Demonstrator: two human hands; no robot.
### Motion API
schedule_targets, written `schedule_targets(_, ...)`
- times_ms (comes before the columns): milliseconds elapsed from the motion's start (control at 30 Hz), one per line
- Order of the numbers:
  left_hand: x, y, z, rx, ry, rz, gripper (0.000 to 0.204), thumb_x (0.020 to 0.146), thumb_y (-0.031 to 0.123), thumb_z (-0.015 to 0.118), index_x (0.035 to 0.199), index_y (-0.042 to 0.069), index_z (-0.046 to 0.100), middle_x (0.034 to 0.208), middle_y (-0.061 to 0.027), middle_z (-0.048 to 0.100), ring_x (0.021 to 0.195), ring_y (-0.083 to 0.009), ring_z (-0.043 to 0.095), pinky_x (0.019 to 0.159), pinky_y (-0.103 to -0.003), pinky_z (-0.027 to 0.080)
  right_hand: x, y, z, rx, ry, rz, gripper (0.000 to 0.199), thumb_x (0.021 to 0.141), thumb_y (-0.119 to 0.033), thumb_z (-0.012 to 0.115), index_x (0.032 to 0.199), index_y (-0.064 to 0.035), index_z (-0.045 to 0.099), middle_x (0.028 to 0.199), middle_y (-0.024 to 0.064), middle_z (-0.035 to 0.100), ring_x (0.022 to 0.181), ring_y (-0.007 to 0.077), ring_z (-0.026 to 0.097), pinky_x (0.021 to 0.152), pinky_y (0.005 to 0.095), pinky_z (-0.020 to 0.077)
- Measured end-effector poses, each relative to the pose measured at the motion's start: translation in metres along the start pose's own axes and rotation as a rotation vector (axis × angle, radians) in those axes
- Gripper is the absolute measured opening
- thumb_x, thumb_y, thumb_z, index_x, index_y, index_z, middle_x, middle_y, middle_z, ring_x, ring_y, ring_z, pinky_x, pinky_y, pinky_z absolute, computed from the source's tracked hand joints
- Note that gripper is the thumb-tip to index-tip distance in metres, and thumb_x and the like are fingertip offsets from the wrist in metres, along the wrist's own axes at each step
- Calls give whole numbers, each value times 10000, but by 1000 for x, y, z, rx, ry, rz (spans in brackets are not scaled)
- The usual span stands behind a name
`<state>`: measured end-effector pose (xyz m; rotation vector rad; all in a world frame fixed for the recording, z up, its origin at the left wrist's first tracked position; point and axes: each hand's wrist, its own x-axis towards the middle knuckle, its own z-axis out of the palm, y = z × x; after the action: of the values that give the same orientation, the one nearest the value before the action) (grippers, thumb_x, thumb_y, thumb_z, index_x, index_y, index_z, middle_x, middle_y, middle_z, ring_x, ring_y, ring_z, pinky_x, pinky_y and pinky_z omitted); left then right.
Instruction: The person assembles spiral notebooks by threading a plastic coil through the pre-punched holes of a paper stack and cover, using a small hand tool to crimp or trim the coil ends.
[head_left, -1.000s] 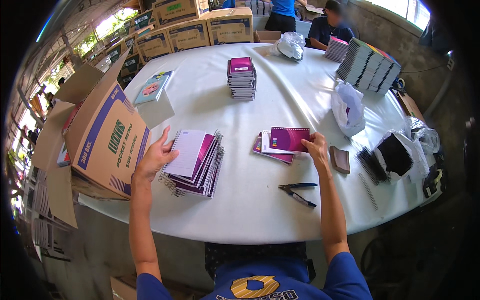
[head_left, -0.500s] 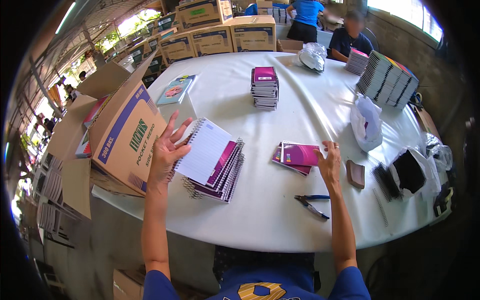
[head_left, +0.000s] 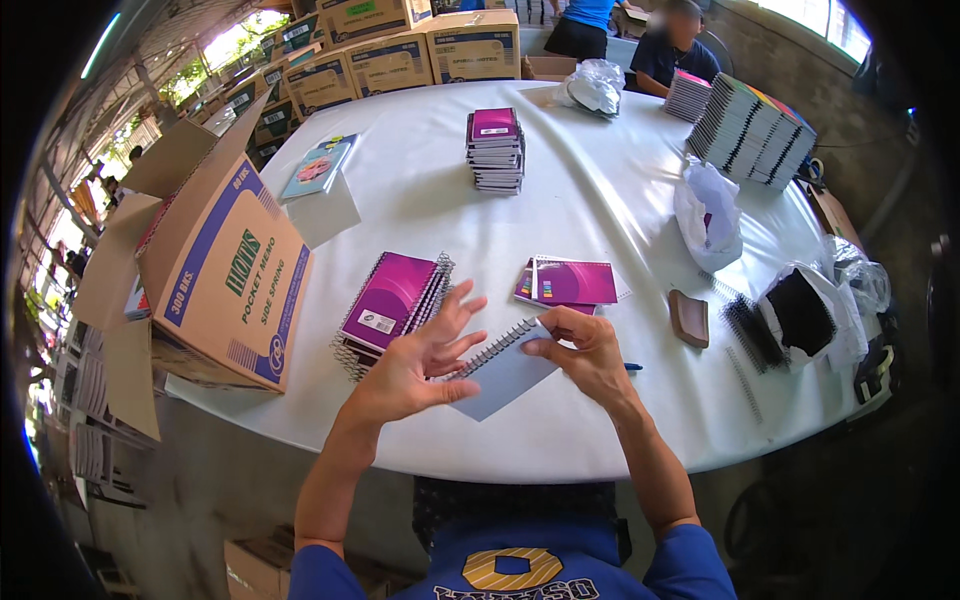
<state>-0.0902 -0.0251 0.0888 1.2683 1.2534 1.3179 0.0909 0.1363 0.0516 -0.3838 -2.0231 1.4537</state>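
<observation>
My right hand (head_left: 592,362) pinches the corner of a small spiral notebook (head_left: 505,385), at one end of its dark wire coil. The notebook is tilted, with a plain grey-white side towards me. At the coil's other end my left hand (head_left: 420,365) is open, fingers spread, thumb close to the wire. Just beyond the left hand lies a pile of purple spiral notebooks (head_left: 385,305). Loose purple covers (head_left: 575,282) with white sheets lie beyond the right hand. Pliers (head_left: 633,367) are mostly hidden behind that hand, only a blue handle tip showing.
A tall stack of purple notebooks (head_left: 496,165) stands mid-table. An open carton (head_left: 235,290) is at left. To the right are a brown block (head_left: 689,318), loose black coils (head_left: 752,335), plastic bags (head_left: 708,215) and a large notebook stack (head_left: 755,130). A person (head_left: 672,50) sits across the table.
Both hands have come together in front of me. A notebook is now in my right hand, which was at the purple covers. My left hand has moved right, away from the ruled pages above the pile.
</observation>
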Motion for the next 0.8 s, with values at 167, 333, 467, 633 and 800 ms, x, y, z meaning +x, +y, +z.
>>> schedule_targets(167,0,-33,10,200,-123,-177,1085,813,320,779,1553,92,18,1507,-259,338,1362,-376,397,1115,-406,341,-12,19,-9,-23,31,17,155,777,-41,764,903,0,685,802,41,661,709,121,578,682,295,487)
schedule_targets(333,3,-55,19,393,-157,-110,958,893,498,638,1554,59,102,1389,-258,454,1194,-238,515,1017,-301,395,-14,25,-4,-61,32,-73,89,820,-23,727,882,0,667,770,3,633,723,67,547,663,253,456)
schedule_targets(467,4,-60,11,205,-197,-78,939,906,461,648,1555,62,99,1404,-244,451,1234,-227,484,1032,-298,381,-19,29,-8,117,127,120,81,849,-34,706,898,17,665,758,-11,602,740,63,546,655,252,446)
schedule_targets(633,2,-62,12,-93,-201,-172,879,934,374,657,1556,74,113,1431,-208,430,1247,-214,471,1035,-279,372,-20,37,-13,126,-23,47,147,833,-75,720,952,0,679,766,41,595,749,120,545,683,272,446)
schedule_targets(800,16,-70,37,358,-113,-226,737,957,247,620,1534,62,202,1165,-264,613,1019,-250,629,884,-324,472,-14,26,9,-106,112,-186,213,796,-42,743,997,-30,675,828,54,601,794,182,581,721,312,469)
